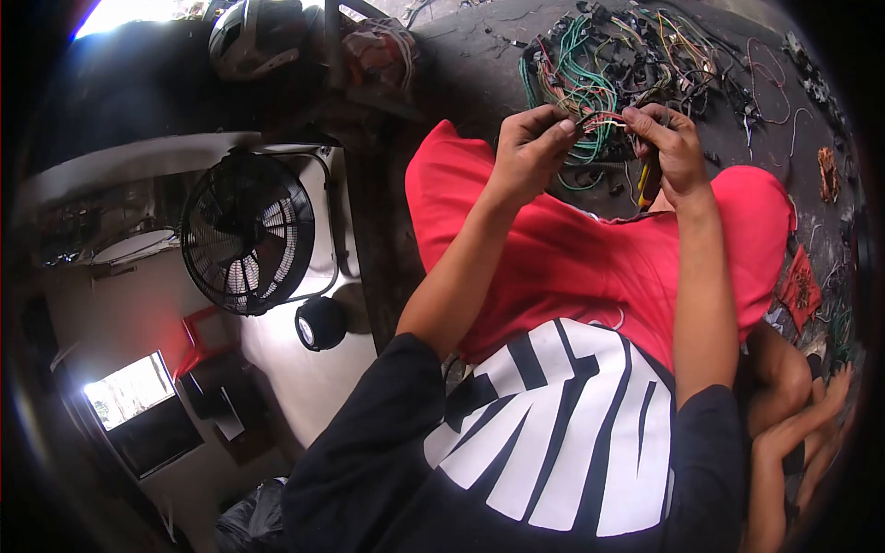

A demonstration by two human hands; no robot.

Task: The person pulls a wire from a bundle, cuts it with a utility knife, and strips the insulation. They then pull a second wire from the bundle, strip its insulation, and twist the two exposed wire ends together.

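Note:
Several thin wires (604,118), red, white and dark, stretch between my two hands above my lap. My left hand (537,152) pinches their left end between thumb and forefinger. At the other end, my right hand (671,147) is closed round the wires, thumb against forefinger. A yellow-and-black tool handle (649,181) sticks out below my right palm; its working end is hidden by the hand. Just beyond my fingers lies a tangled heap of wiring (590,69), with green, red, yellow and black strands and dark connectors.
Red shorts (572,267) cover my crossed legs. Another person's hand and arm (802,433) show at lower right. Near my right knee lies a red scrap (800,290). To the left are a black fan (247,232) and a helmet (256,41).

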